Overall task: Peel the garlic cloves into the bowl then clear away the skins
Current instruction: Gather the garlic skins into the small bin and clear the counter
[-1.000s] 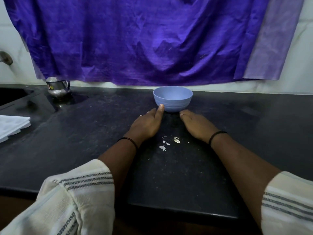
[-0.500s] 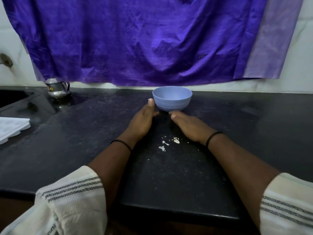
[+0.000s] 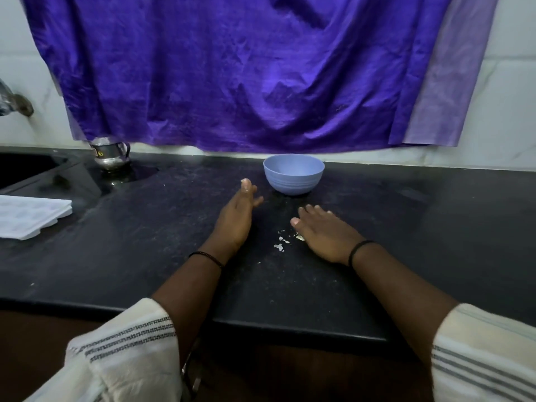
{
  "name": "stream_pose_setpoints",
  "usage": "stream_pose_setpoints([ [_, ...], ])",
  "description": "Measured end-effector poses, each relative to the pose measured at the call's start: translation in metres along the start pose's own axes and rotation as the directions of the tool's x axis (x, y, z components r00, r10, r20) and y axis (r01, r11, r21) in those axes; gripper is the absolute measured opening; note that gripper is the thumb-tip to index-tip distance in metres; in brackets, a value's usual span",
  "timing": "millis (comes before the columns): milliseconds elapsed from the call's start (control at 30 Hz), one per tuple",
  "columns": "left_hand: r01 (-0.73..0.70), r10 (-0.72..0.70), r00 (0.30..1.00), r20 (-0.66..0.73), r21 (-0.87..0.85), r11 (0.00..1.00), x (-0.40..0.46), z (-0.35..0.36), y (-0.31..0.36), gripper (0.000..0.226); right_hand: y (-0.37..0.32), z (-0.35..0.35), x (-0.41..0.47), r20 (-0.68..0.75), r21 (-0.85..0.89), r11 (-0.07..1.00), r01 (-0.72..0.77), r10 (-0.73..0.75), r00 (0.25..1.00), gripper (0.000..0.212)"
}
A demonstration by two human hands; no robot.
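**Hand and Skin Positions at the Black Worktop**

A round, pale blue plastic bowl (image 3: pixel 293 174) is set upright on the black stone worktop (image 3: pixel 145 242), near the rear edge and below a hanging purple cloth (image 3: pixel 232 76). The contents of the bowl cannot be made out from this angle.

The left hand (image 3: pixel 235 220) is positioned to the left of the bowl and slightly nearer the person. It is turned on its edge, with the fingers extended forward and held together and the thumb spread toward the bowl. Nothing is held in it. No contact with the bowl is seen; a narrow gap is visible between the thumb and the bowl wall.

The right hand (image 3: pixel 324 232) is laid palm down and flat over the worktop, in front of the bowl and to its right, with the fingers straight and slightly spread. Nothing is gripped by it. A dark band is worn on each wrist.

A small scatter of pale garlic skin fragments (image 3: pixel 285 242) lies on the worktop between the two hands, just beside the thumb side of the right hand. One fragment is touching or nearly touching that hand; which cannot be told.

At the far left, a small shiny steel jug (image 3: pixel 111 153) is placed against the back wall beside a recessed sink (image 3: pixel 26 166). A white moulded tray (image 3: pixel 29 216) rests on the worktop at the left edge. A metal tap (image 3: pixel 14 104) is mounted on the tiled wall above the sink.
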State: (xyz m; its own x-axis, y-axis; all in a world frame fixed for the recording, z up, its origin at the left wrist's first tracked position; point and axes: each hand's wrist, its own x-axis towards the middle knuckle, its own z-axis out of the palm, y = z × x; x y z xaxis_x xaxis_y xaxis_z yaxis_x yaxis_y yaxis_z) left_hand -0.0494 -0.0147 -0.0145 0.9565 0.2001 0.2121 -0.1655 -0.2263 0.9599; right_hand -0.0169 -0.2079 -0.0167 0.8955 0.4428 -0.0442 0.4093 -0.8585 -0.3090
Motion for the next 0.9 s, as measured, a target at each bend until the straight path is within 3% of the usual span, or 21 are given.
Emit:
stream_pose_setpoints([
  [67,0.026,-0.027,0.999,0.029,0.028,0.999,-0.007,0.001,0.000,0.084,-0.017,0.004,-0.011,0.075,0.161,0.985,0.062,-0.075,0.994,0.061],
  [100,0.035,-0.036,0.999,0.027,0.029,0.999,-0.010,0.000,-0.001,0.090,-0.024,0.004,-0.018,0.083,0.379,0.922,0.080,-0.120,0.989,0.060],
  [167,0.053,-0.053,0.999,-0.006,-0.009,0.999,-0.010,-0.002,-0.001,0.092,-0.029,0.000,-0.031,-0.028,0.806,0.583,0.099,-0.130,0.991,0.053],
  [200,0.062,-0.063,0.998,-0.024,-0.050,0.997,-0.011,-0.003,-0.001,0.087,-0.026,-0.001,-0.034,-0.089,0.859,0.501,0.108,-0.061,0.994,0.050],
  [233,0.067,-0.070,0.997,-0.032,-0.088,0.994,-0.012,-0.004,0.000,0.083,-0.024,-0.004,-0.036,-0.138,0.787,0.611,0.086,0.039,0.990,0.051],
  [267,0.069,-0.073,0.997,-0.034,-0.107,0.992,-0.014,-0.005,-0.001,0.083,-0.021,-0.002,-0.036,-0.161,0.584,0.812,-0.015,0.134,0.978,0.056],
  [300,0.067,-0.071,0.997,-0.032,-0.109,0.992,-0.015,-0.005,0.000,0.087,-0.019,0.003,-0.038,-0.152,0.298,0.944,-0.142,0.194,0.969,0.062],
  [333,0.064,-0.067,0.997,-0.028,-0.106,0.992,-0.015,-0.005,0.000,0.092,-0.021,0.010,-0.038,-0.137,0.078,0.972,-0.223,0.232,0.963,0.069],
  [400,0.068,-0.070,0.997,-0.021,-0.098,0.993,-0.017,-0.004,0.002,0.095,-0.033,0.019,-0.037,-0.064,-0.041,0.970,-0.239,0.236,0.970,0.076],
  [433,0.072,-0.075,0.997,-0.029,-0.094,0.993,-0.016,-0.005,0.002,0.092,-0.042,0.021,-0.033,-0.011,-0.005,0.983,-0.186,0.186,0.983,0.076],
  [500,0.079,-0.087,0.995,-0.052,-0.138,0.987,-0.016,-0.007,0.002,0.085,-0.058,0.016,-0.033,0.064,0.258,0.962,-0.086,0.072,0.995,0.070],
  [567,0.083,-0.108,0.989,-0.099,-0.228,0.970,-0.017,-0.010,0.000,0.079,-0.061,0.013,-0.038,0.033,0.631,0.776,-0.013,-0.011,0.999,0.060],
  [633,0.079,-0.124,0.984,-0.131,-0.304,0.949,-0.017,-0.013,0.001,0.078,-0.057,0.012,-0.051,-0.090,0.827,0.556,0.089,-0.026,0.996,0.051],
  [667,0.080,-0.129,0.983,-0.133,-0.324,0.943,-0.016,-0.013,0.002,0.078,-0.057,0.012,-0.057,-0.138,0.814,0.563,0.144,-0.053,0.989,0.048],
  [700,0.083,-0.133,0.982,-0.131,-0.333,0.939,-0.016,-0.014,0.002,0.078,-0.056,0.014,-0.062,-0.154,0.719,0.667,0.196,-0.122,0.981,0.046],
  [733,0.087,-0.135,0.983,-0.123,-0.338,0.937,-0.015,-0.014,0.002,0.078,-0.056,0.017,-0.066,-0.120,0.507,0.826,0.247,-0.215,0.969,0.046],
  [767,0.087,-0.133,0.984,-0.115,-0.340,0.936,-0.014,-0.014,0.001,0.077,-0.055,0.021,-0.070,-0.042,0.227,0.919,0.321,-0.321,0.946,0.047],
  [800,0.083,-0.128,0.985,-0.112,-0.340,0.937,-0.013,-0.014,0.001,0.076,-0.055,0.025,-0.075,0.039,0.010,0.922,0.386,-0.386,0.922,0.047],
  [833,0.078,-0.123,0.986,-0.113,-0.339,0.938,-0.012,-0.014,0.001,0.076,-0.054,0.027,-0.077,0.084,-0.101,0.903,0.418,-0.411,0.908,0.046],
  [900,0.074,-0.120,0.986,-0.115,-0.343,0.936,-0.011,-0.014,0.000,0.075,-0.052,0.026,-0.072,0.075,-0.193,0.889,0.414,-0.408,0.910,0.046],
])
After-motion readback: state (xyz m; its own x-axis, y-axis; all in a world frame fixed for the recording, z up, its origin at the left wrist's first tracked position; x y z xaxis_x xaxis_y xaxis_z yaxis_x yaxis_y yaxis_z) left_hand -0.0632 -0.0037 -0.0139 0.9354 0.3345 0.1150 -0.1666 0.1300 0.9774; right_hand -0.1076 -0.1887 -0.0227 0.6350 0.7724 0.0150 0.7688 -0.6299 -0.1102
